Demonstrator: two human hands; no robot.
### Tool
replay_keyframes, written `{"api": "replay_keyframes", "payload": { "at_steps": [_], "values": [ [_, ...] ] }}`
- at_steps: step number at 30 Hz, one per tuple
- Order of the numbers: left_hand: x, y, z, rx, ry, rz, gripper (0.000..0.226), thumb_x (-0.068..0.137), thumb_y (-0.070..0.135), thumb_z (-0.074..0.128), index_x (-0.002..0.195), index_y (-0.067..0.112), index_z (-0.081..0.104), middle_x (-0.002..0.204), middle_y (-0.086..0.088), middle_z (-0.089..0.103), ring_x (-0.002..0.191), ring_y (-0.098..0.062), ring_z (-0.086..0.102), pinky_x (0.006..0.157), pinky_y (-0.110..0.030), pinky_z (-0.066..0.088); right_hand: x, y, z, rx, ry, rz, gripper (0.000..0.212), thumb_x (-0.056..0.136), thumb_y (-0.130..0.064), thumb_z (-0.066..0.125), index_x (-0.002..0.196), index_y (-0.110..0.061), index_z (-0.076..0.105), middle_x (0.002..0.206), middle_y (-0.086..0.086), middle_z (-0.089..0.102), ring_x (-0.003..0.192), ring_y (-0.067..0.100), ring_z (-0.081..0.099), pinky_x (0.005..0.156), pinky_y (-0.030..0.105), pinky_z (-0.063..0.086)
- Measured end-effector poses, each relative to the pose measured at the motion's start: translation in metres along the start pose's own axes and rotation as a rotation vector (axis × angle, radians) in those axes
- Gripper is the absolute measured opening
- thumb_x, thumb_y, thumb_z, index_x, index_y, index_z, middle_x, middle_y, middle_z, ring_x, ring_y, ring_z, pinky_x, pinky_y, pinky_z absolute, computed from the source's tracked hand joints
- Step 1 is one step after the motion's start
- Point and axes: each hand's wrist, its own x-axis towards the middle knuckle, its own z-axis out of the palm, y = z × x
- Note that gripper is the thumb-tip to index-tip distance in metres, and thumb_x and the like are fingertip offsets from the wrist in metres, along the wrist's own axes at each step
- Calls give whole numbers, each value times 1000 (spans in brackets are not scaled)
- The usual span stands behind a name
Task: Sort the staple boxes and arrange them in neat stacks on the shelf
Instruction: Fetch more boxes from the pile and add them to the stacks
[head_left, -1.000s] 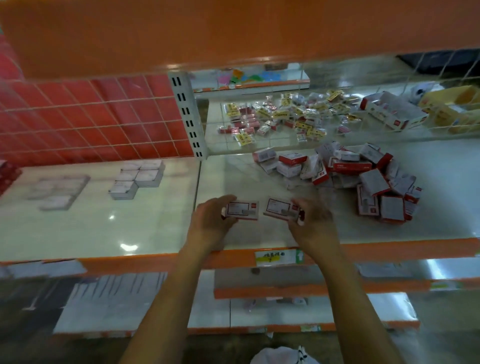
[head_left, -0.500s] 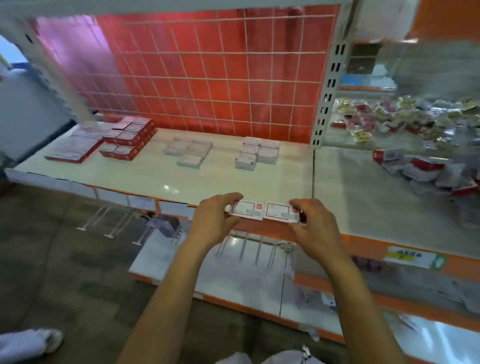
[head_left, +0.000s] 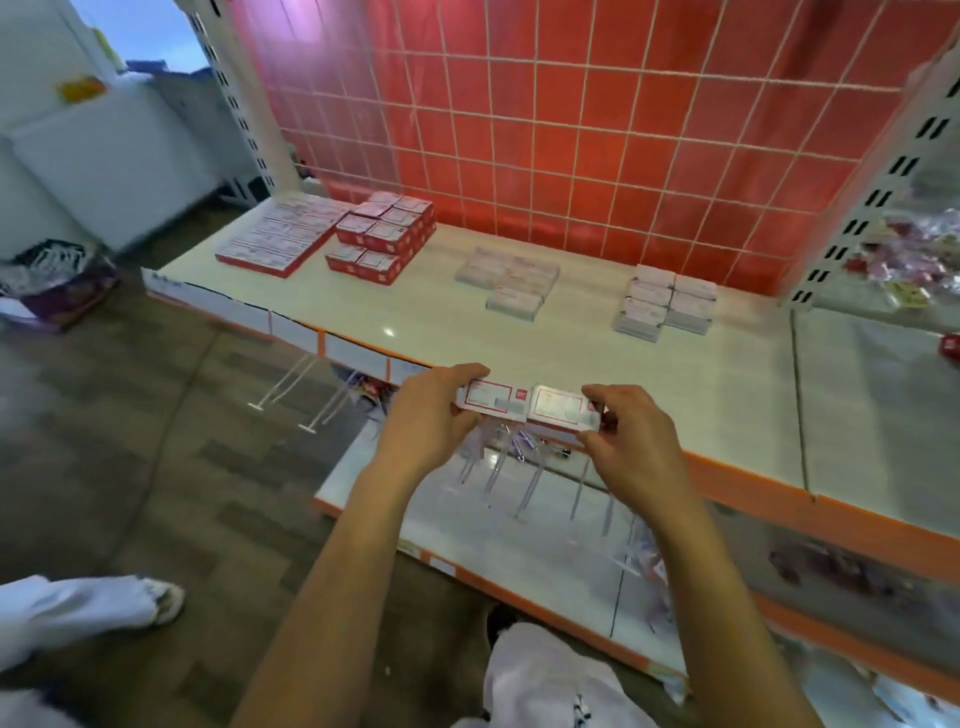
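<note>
– Fingers (head_left: 460, 371) of the left hand (head_left: 426, 421) are curled and pinch a small staple box (head_left: 491, 401) at its left end; the thumb is mostly hidden below it.
– And the other side?
– On the right hand (head_left: 631, 452) the fingers (head_left: 605, 396) are bent over the far edge of a second staple box (head_left: 560, 414), with the thumb at the near edge; so this one is pinched also, at its right end.
– How do the two boxes lie?
– Flat and side by side in the centre of the frame; their short ends touch.
– Where are they against the shelf?
– Just at the orange front edge of the white shelf (head_left: 571, 358); if they rest on it or hang a little above it, I cannot tell.
– What stands further out?
– Pale stacks (head_left: 667, 306) are right of centre; another pale group (head_left: 511, 283) is in the middle; red boxes (head_left: 387, 236) are stacked at the upper left, with flat long boxes (head_left: 280, 236) just beside them; behind all of them is a red grid panel (head_left: 571, 130).
</note>
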Motion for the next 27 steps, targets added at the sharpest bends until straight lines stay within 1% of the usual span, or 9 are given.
{"api": "replay_keyframes", "payload": {
  "at_steps": [2, 5, 7, 10, 14, 18, 21, 25, 27],
  "values": [
    [10, -16, -6, 8, 13, -21, 50, 84, 15, 69, 132, 21, 56, 116, -5, 66, 84, -18, 67, 90, -37, 52, 16, -10, 11, -5, -13, -20, 47, 79, -4, 67, 126, -7, 58, 119, 12, 58, 103, 27, 57, 96, 34, 44],
    [29, -41, -18, 40, 47, -73, 50, 86, 17, 68, 133, 24, 54, 122, -5, 55, 91, -18, 61, 94, -34, 49, 47, -28, 31, -6, -35, -51, 44, 80, -4, 68, 123, -7, 60, 116, 13, 59, 103, 28, 57, 93, 35, 45],
    [45, -59, -29, 49, 63, -115, 49, 87, 19, 67, 134, 26, 53, 119, -3, 50, 89, -15, 56, 92, -30, 48, 72, -41, 46, -1, -54, -61, 42, 80, -4, 67, 122, -8, 61, 117, 12, 59, 104, 26, 55, 91, 33, 44],
    [72, -84, -48, 44, 76, -143, 48, 88, 19, 67, 133, 28, 54, 114, -3, 54, 88, -16, 59, 91, -34, 52, 109, -61, 67, -2, -79, -83, 41, 80, -9, 68, 121, -11, 61, 116, 8, 59, 102, 22, 54, 87, 30, 44],
    [105, -111, -70, 91, 79, -167, 49, 87, 18, 67, 133, 28, 54, 110, -2, 55, 91, -17, 57, 89, -33, 51, 148, -86, 86, 20, -122, -70, 44, 80, -10, 68, 124, -11, 59, 117, 6, 58, 102, 21, 54, 91, 30, 44],
    [131, -133, -87, 132, 63, -184, 50, 87, 21, 67, 134, 29, 53, 112, -2, 56, 91, -16, 57, 90, -32, 50, 180, -104, 102, -7, -161, -98, 42, 84, -14, 65, 125, -14, 59, 115, 5, 58, 97, 18, 52, 84, 23, 38],
    [141, -149, -99, 149, 43, -202, 49, 88, 25, 66, 135, 31, 51, 114, 0, 56, 95, -14, 56, 90, -29, 49, 195, -120, 113, 5, -177, -102, 42, 85, -16, 65, 127, -15, 58, 114, 3, 57, 93, 14, 50, 85, 24, 40],
    [165, -174, -126, 167, 45, -165, 48, 87, 25, 67, 133, 29, 54, 114, -3, 58, 94, -17, 58, 91, -34, 50, 218, -147, 127, 37, -170, -111, 43, 87, -16, 64, 129, -19, 56, 112, -2, 54, 90, 10, 47, 83, 21, 39],
    [178, -187, -139, 161, 48, -138, 50, 86, 24, 69, 133, 28, 54, 118, -3, 59, 95, -18, 59, 92, -35, 51, 228, -162, 135, 47, -161, -106, 44, 88, -18, 64, 130, -22, 55, 113, -3, 54, 91, 8, 47, 84, 24, 42]
  ]
}}
